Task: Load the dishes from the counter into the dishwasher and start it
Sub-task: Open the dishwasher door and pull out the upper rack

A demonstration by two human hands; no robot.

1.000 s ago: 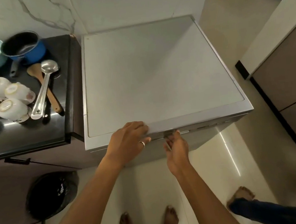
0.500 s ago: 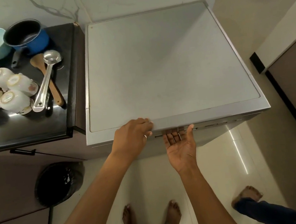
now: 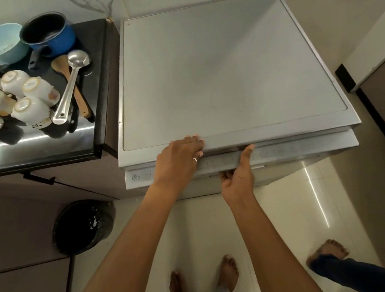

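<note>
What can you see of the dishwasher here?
The dishwasher is a grey, metal-looking box with a flat matte top, standing right beside the dark counter. Its door is ajar at the top, showing a strip of controls along the door's upper edge. The left hand rests flat on the top's front edge; the right hand grips the door from below, thumb on the strip.

Left grip flat on dishwasher top; right grip holds ajar door edge.
</note>
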